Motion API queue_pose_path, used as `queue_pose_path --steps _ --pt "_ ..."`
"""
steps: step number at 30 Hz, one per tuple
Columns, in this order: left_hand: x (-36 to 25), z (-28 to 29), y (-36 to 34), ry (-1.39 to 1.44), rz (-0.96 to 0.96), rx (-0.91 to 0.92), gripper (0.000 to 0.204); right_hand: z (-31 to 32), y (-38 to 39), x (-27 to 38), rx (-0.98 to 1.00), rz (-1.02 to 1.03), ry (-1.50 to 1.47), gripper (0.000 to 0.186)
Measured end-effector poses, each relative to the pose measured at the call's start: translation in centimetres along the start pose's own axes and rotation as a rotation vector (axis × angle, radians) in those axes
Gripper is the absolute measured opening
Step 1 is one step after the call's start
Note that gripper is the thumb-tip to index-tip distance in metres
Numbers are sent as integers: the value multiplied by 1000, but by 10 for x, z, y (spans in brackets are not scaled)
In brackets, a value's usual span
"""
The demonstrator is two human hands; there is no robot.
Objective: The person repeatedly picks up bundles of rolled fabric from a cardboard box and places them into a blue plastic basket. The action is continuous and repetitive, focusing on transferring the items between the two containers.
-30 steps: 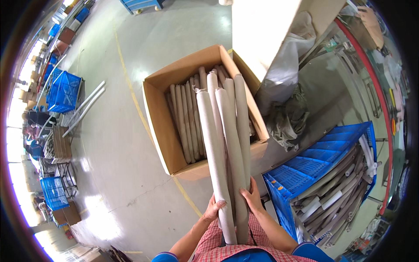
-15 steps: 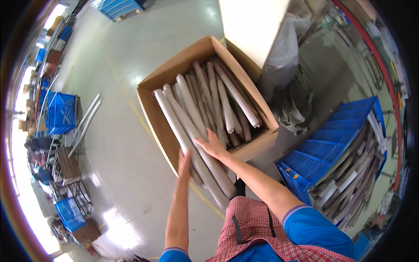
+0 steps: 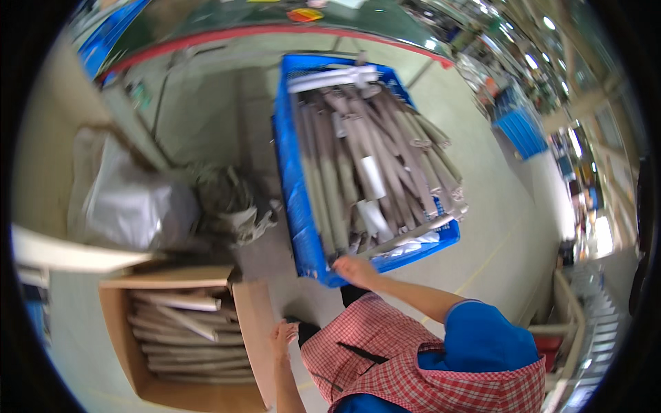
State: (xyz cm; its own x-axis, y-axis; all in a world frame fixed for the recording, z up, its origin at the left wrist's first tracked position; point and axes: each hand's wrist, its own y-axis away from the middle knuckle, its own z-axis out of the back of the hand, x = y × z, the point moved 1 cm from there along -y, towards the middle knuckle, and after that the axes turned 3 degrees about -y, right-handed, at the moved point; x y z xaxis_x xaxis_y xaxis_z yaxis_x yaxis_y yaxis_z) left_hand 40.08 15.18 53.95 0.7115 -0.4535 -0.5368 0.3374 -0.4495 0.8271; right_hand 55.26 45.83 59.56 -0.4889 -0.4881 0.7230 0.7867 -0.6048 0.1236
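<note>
A blue plastic crate [image 3: 292,172] in front of me is heaped with long grey-brown rolls [image 3: 365,148], several with white wraps around them. My right hand [image 3: 354,270] is at the crate's near corner, fingers curled by the end of a roll lying along the near side; whether they grip that roll or the rim is hidden. Low by my apron, my left hand [image 3: 281,339] hangs beside the raised flap of a cardboard box [image 3: 253,344], its fingers bent and blurred. Inside this box, at lower left, similar rolls [image 3: 193,344] lie side by side.
A pale plastic bag [image 3: 141,210] and a crumpled dark sack [image 3: 224,193] sit between box and crate. Beyond the crate runs a green table with a red edge [image 3: 275,29]. Another blue crate [image 3: 520,131] stands far right. A metal frame [image 3: 568,323] is at my right.
My view has turned right, from the cardboard box to the blue crate. Both hands have left the pale rolls they held over the box; the right hand is now at the crate.
</note>
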Motion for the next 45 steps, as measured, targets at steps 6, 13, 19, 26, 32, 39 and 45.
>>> queue_pose_path --steps 6,13,19,26,32,39,45 --pt "-191 -185 -42 -147 -199 351 40 290 -56 -108 -798 -188 390 32" --pt "-301 -506 -162 -192 -220 531 62 436 -190 -258 -678 -470 -35 46" --pt "-283 -684 -295 -469 -243 225 53 382 -231 -334 -412 -556 498 59" --pt "-216 -660 -251 -405 -162 353 50 428 -98 -307 -174 -669 -187 72" --pt "-170 -649 -250 -176 -60 545 76 380 -127 -281 -210 -691 -117 95" --pt "-175 -609 -220 -208 28 610 64 356 -106 -259 -197 -712 -1051 89" --pt "-180 -528 -76 -333 -77 530 62 296 -21 -165 -295 -630 -1159 73"
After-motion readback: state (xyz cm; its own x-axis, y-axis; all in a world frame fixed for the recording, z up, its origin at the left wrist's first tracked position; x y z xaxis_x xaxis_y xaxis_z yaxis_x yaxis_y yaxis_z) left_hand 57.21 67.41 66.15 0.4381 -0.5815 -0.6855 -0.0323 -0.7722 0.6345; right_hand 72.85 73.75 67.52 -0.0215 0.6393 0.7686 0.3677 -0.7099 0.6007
